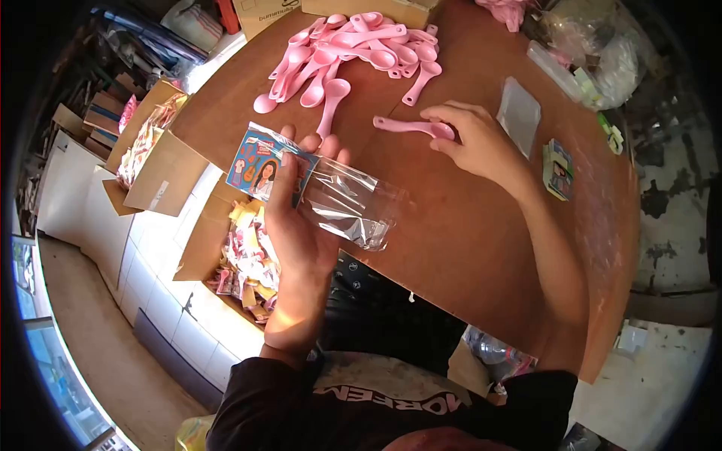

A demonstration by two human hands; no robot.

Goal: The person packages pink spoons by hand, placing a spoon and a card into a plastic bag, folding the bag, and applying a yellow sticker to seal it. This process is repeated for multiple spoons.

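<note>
Bagging step: left hand (297, 218) grips the clear bag (342, 199) by its printed card; right hand (470, 139) pinches one pink spoon (412, 126) off the table (466, 240), likely needing a bowl-first slide into the bag's mouth.

Spoon heap (353, 56) at far side of worktop (466, 240). Single spoon (414, 126) nearer, under right hand (481, 143). Bag (331, 197) in left hand (297, 218) at worktop's near edge. Card stack (558, 169) right of right hand. Open boxes (226, 255) on floor, left of worktop.

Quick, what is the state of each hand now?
Left hand: closed, holding a clear plastic bag with a printed card.
Right hand: fingers resting on a pink spoon lying on the table.
</note>
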